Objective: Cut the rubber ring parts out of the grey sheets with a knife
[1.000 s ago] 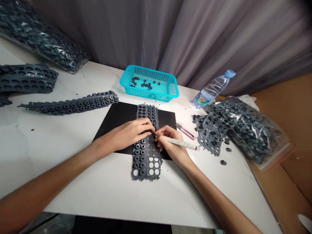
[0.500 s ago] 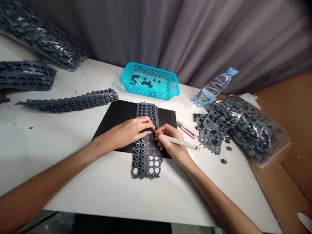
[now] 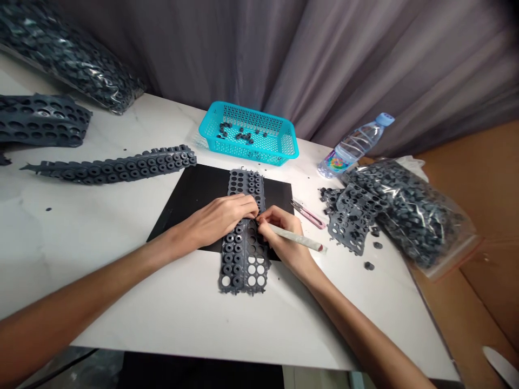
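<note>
A dark grey rubber sheet (image 3: 233, 254) with rows of small ring-shaped parts and round holes lies lengthwise before me, across a black mat (image 3: 182, 200). My left hand (image 3: 232, 212) rests over the sheet's middle, fingers bent and closed on it; what lies between the fingertips is hidden. Close beside it, my right hand (image 3: 284, 229) grips a slim pen-like tool (image 3: 300, 237) with a pale wrapped handle and a reddish end. The tool's tip meets the sheet near my left fingertips, too small to make out. Several holes at the sheet's near right are bare.
Behind the mat stands a turquoise basket (image 3: 251, 151) with a few small dark parts. Pink thread snips (image 3: 308, 214) lie right, near a water bottle (image 3: 352, 148), scrap sheet (image 3: 351, 216) and filled bag (image 3: 421, 216). Leftward are another rubber strip (image 3: 117, 168) and a large bag (image 3: 77, 59).
My left fingers have curled in a little more at the sheet. The tool's handle end has dipped slightly in my right hand, and the view has shifted a bit.
</note>
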`<action>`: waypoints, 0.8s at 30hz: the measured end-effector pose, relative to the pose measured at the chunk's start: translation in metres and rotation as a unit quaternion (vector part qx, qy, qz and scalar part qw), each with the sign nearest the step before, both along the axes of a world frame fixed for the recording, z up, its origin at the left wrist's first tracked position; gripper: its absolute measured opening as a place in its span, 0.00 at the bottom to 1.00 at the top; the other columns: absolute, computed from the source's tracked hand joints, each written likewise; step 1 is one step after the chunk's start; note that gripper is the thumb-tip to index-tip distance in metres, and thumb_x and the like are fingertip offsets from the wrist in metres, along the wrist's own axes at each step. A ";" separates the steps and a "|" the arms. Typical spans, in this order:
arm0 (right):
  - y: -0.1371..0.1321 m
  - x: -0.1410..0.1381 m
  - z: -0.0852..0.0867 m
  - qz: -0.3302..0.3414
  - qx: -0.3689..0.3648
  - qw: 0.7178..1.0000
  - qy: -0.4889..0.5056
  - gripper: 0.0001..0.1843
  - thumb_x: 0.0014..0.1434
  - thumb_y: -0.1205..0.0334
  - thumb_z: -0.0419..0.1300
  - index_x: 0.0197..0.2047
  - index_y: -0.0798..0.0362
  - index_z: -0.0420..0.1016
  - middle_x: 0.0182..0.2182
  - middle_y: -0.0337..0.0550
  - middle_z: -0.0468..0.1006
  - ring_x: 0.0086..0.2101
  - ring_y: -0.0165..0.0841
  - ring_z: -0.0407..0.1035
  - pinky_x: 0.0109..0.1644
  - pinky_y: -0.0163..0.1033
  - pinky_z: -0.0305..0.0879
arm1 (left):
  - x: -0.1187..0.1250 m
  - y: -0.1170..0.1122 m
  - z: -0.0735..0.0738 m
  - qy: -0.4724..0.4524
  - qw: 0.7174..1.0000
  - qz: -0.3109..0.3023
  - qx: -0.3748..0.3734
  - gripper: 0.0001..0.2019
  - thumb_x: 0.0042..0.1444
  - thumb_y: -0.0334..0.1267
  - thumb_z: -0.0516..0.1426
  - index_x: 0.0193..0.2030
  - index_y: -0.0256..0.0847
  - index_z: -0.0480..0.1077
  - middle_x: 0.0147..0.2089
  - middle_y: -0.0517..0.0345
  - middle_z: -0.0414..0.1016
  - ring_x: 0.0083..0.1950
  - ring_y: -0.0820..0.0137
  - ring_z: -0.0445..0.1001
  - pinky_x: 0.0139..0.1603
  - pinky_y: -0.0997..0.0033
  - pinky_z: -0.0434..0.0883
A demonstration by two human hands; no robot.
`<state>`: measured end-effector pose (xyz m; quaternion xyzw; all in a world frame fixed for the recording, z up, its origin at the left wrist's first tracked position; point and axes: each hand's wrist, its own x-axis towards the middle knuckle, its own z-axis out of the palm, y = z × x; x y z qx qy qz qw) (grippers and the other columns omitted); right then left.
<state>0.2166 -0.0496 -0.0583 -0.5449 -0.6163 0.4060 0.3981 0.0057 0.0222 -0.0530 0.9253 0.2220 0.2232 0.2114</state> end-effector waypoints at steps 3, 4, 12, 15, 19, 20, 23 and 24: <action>-0.002 -0.002 0.002 -0.008 0.015 1.000 -0.020 0.04 0.63 0.64 0.61 0.35 0.52 0.73 0.29 0.35 0.73 0.28 0.29 0.64 0.29 0.34 0.55 | 0.001 0.000 -0.004 -0.051 0.996 0.028 -0.062 0.11 0.75 0.27 0.50 0.48 0.40 0.74 0.50 0.54 0.77 0.51 0.65 0.78 0.55 0.65 0.73; -0.002 -0.002 0.002 -0.010 0.015 1.000 -0.022 0.04 0.63 0.64 0.61 0.35 0.52 0.74 0.29 0.35 0.74 0.28 0.29 0.64 0.29 0.34 0.56 | 0.001 0.000 -0.005 -0.062 0.994 0.038 -0.082 0.11 0.75 0.29 0.50 0.47 0.40 0.74 0.50 0.55 0.78 0.51 0.65 0.78 0.55 0.65 0.73; 0.001 0.003 -0.001 -0.023 -0.037 0.991 0.124 0.04 0.65 0.60 0.63 0.39 0.51 0.73 0.28 0.37 0.77 0.23 0.29 0.68 0.22 0.32 0.66 | -0.005 0.004 -0.002 -0.035 0.992 0.020 -0.116 0.12 0.76 0.33 0.52 0.56 0.45 0.76 0.57 0.55 0.78 0.57 0.65 0.79 0.61 0.64 0.73; 0.002 0.003 -0.002 -0.017 -0.048 0.991 0.128 0.05 0.64 0.60 0.64 0.39 0.51 0.74 0.28 0.37 0.78 0.22 0.28 0.69 0.23 0.32 0.68 | -0.006 0.004 -0.002 -0.028 0.994 0.020 -0.107 0.13 0.76 0.33 0.52 0.59 0.45 0.75 0.57 0.55 0.77 0.57 0.65 0.79 0.62 0.63 0.73; 0.002 0.003 -0.002 -0.012 -0.058 0.992 0.113 0.06 0.64 0.59 0.65 0.39 0.52 0.74 0.29 0.38 0.78 0.23 0.28 0.70 0.24 0.31 0.68 | -0.006 0.005 -0.001 -0.024 0.995 0.009 -0.092 0.12 0.76 0.32 0.52 0.58 0.45 0.76 0.57 0.54 0.77 0.57 0.64 0.79 0.62 0.62 0.74; 0.001 0.003 -0.001 -0.011 -0.057 0.992 0.110 0.05 0.64 0.59 0.65 0.39 0.52 0.74 0.29 0.38 0.79 0.23 0.28 0.70 0.24 0.31 0.68 | -0.006 0.004 -0.001 -0.021 0.996 0.007 -0.089 0.12 0.76 0.32 0.52 0.57 0.44 0.76 0.57 0.54 0.77 0.57 0.64 0.79 0.62 0.63 0.74; 0.001 0.003 -0.001 -0.006 -0.055 0.993 0.105 0.04 0.64 0.61 0.64 0.39 0.52 0.75 0.29 0.38 0.78 0.24 0.28 0.71 0.24 0.30 0.68 | -0.005 0.003 0.001 -0.012 0.997 0.007 -0.077 0.12 0.76 0.32 0.51 0.56 0.44 0.76 0.57 0.53 0.77 0.57 0.65 0.79 0.62 0.64 0.74; 0.001 0.003 -0.001 -0.006 -0.055 0.993 0.103 0.04 0.64 0.61 0.64 0.39 0.52 0.75 0.29 0.37 0.78 0.24 0.28 0.70 0.24 0.30 0.68 | -0.005 0.003 0.001 -0.009 0.997 0.008 -0.072 0.13 0.76 0.32 0.51 0.56 0.44 0.76 0.57 0.53 0.76 0.57 0.65 0.79 0.62 0.64 0.75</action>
